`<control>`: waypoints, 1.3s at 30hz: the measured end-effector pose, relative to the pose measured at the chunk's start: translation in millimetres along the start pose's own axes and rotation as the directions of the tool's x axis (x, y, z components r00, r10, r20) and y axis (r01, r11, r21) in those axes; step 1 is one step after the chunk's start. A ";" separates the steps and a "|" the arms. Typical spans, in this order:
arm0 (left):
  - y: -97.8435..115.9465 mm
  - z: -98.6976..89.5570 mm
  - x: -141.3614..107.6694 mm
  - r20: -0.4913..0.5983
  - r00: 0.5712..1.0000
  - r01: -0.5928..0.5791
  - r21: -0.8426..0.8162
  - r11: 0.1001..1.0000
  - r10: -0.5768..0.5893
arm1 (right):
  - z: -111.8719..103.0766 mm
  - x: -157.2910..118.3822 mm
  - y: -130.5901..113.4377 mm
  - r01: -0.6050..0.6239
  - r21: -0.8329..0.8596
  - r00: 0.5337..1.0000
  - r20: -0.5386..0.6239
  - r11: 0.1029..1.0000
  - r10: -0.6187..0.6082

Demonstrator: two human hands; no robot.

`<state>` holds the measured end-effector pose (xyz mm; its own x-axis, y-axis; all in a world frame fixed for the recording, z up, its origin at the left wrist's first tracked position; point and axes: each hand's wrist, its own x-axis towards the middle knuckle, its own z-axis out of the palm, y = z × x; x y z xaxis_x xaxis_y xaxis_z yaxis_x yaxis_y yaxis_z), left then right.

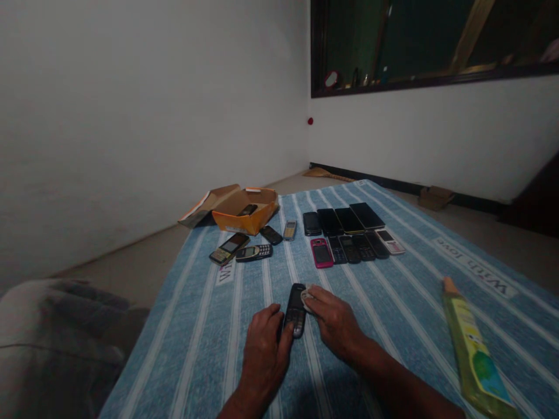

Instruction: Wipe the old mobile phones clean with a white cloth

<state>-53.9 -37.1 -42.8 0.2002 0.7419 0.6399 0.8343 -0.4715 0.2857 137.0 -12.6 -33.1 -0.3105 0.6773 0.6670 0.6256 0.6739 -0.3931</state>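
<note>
A dark keypad phone (296,312) lies on the blue striped cloth (196,326) in front of me. My left hand (265,343) grips its left side and lower end, with the thumb by the keys. At the phone's upper right, my right hand (334,317) pinches a small whitish cloth or pad (306,298) against it. Further off, on the right, stand two rows of phones, among them a pink one (322,253) and a white one (390,241). Several more phones, one a grey keypad phone (254,252), lie left of them.
An open orange box (244,223) with a phone inside sits at the back left. A bottle of yellow-green liquid (478,361) lies at the right. Someone's clothed leg (56,349) shows at the lower left.
</note>
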 end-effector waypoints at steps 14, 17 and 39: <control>5.4 4.9 1.7 0.052 0.997 -0.058 0.088 0.994 0.054 | 6.0 -3.5 -12.0 0.089 0.007 0.995 0.044 0.996 -0.089; 4.8 3.4 2.3 0.049 0.996 -0.082 0.067 0.994 0.079 | 8.3 -4.3 -15.8 0.128 -0.020 0.990 0.063 0.992 -0.126; 7.6 1.1 2.6 0.097 0.994 -0.048 0.009 0.999 0.047 | 2.0 -3.7 13.6 -0.070 -0.062 0.998 -0.001 0.996 0.070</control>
<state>-46.6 -38.3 -39.8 0.2884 0.7615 0.5804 0.8282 -0.5026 0.2479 145.2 -5.3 -42.2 -0.2652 0.7229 0.6380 0.6888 0.6051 -0.3993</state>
